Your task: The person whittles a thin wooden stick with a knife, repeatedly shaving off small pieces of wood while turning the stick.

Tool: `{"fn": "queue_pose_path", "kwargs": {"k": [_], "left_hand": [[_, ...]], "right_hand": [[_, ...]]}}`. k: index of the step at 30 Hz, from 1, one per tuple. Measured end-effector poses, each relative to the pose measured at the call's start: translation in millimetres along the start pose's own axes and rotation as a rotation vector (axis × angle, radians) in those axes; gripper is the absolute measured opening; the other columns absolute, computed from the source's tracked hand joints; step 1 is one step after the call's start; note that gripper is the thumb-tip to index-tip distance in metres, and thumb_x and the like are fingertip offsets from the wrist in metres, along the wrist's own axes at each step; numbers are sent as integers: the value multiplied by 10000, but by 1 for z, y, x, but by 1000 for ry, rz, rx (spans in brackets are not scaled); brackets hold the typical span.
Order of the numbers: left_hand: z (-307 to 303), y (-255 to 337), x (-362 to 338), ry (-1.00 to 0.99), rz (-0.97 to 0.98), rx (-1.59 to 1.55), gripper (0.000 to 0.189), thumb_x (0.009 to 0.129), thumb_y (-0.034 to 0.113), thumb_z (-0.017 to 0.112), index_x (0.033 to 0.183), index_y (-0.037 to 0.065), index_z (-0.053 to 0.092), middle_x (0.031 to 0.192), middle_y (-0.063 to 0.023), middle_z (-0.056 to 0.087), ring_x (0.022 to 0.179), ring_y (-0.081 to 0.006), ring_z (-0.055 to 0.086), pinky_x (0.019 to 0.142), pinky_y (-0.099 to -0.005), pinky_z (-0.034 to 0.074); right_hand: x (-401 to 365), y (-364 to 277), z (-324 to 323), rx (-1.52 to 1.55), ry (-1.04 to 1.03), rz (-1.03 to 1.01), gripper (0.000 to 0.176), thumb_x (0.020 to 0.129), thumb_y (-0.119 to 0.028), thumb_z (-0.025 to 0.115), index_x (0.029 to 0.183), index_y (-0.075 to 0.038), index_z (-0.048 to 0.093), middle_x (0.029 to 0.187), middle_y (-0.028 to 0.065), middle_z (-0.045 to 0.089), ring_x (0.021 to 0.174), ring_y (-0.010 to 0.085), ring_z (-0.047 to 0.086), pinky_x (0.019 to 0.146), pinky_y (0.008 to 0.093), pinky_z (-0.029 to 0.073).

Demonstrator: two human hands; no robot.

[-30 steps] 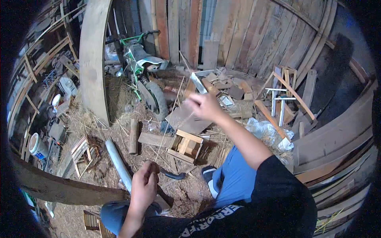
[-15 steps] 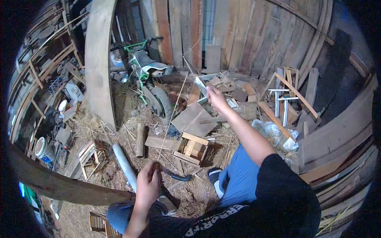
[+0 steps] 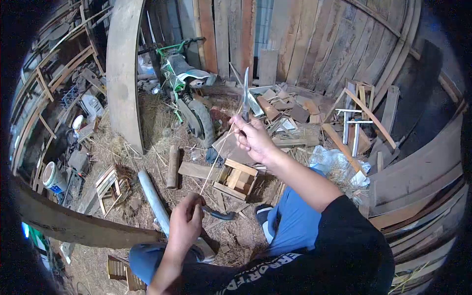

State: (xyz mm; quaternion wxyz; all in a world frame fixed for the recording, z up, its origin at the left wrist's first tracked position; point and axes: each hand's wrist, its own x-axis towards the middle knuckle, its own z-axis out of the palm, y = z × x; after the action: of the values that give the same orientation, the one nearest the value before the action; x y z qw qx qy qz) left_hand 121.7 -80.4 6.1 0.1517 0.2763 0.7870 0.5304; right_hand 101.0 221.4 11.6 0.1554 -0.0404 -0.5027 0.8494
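My left hand (image 3: 186,219), low in the middle, is closed around the lower end of a thin pale wooden strip (image 3: 215,164). The strip slants up to my right hand (image 3: 251,140), which grips a knife (image 3: 246,91) with its blade pointing up and away. Near my right thumb, the strip's upper part crosses close by the base of the blade. A dark curved bar (image 3: 219,214) shows just right of my left hand. Beneath the strip, a small wooden crate (image 3: 236,179) sits on the straw-covered ground.
A grey pole (image 3: 153,199) and a short log (image 3: 173,168) lie to the left. Beyond them stands a green and white motorbike (image 3: 184,78). Wood scraps (image 3: 290,105) are heaped at the back right, near a white plastic sheet (image 3: 329,162). A tall board (image 3: 123,73) rises at left.
My right hand has come down and left, nearer my left hand, and the knife has turned more upright. My left hand keeps its hold on the strip.
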Motion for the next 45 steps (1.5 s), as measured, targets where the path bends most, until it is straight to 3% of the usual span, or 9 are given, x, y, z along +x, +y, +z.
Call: {"fn": "queue_pose_path", "kwargs": {"k": [15,18,21,25,28,33,36,40,45], "left_hand": [[16,14,21,47,55,-7,170,1054,118,541,1028,-32,619,697,-110,583,640,-118,538,598,-304,449],[15,17,24,61,71,67,132,1041,83,541,1036,-27,613,709,-120,564,645,-112,503,590,-304,430],[12,18,26,92,93,43,118,1036,70,545,1032,-28,611,721,-113,565,654,-106,494,597,-299,433],[10,12,27,153,109,9,100,1029,57,552,1027,-28,606,723,-107,553,659,-104,479,605,-293,438],[7,9,25,163,91,-8,90,1026,51,555,1013,-28,597,709,-97,524,655,-102,460,596,-292,426],[0,9,20,157,77,-2,75,1019,33,546,983,-24,579,676,-76,452,629,-99,413,562,-291,377],[-3,14,18,155,80,24,63,1008,21,548,968,-21,572,663,-69,425,615,-97,391,547,-294,358],[-5,19,8,132,85,88,47,981,4,566,942,-23,566,668,-103,428,605,-116,399,548,-304,375],[-6,0,10,186,151,191,39,965,6,581,956,-31,588,700,-192,507,582,-246,470,585,-358,440]], "right_hand": [[-13,0,13,18,-63,4,223,1039,-314,635,1012,-95,604,778,-12,587,456,6,365,403,190,237],[-8,6,4,-119,-96,-6,249,1044,-317,624,1027,-70,601,772,-8,596,496,70,457,427,259,336],[7,34,-8,-821,64,-660,245,1040,-303,609,1051,-58,597,760,49,624,576,229,598,528,399,462],[-36,15,24,-1318,-73,-562,124,986,-205,636,1028,-89,643,773,131,611,708,301,649,604,395,483],[-51,27,31,-1330,-320,-697,108,980,-184,632,983,-78,648,774,136,630,695,352,638,601,424,488],[-22,10,11,-1301,-61,-545,140,944,-207,685,952,-68,677,830,141,688,712,337,684,623,415,529],[-38,20,18,-1306,-252,-798,181,959,-248,668,982,-69,684,810,154,678,705,354,675,621,415,528],[1,21,-15,-1354,33,-611,251,1000,-321,621,956,-81,682,766,81,670,611,269,655,570,392,511],[36,-7,-67,-500,143,-60,379,1101,-392,451,906,-101,595,633,-71,422,462,46,328,422,264,318]]}}
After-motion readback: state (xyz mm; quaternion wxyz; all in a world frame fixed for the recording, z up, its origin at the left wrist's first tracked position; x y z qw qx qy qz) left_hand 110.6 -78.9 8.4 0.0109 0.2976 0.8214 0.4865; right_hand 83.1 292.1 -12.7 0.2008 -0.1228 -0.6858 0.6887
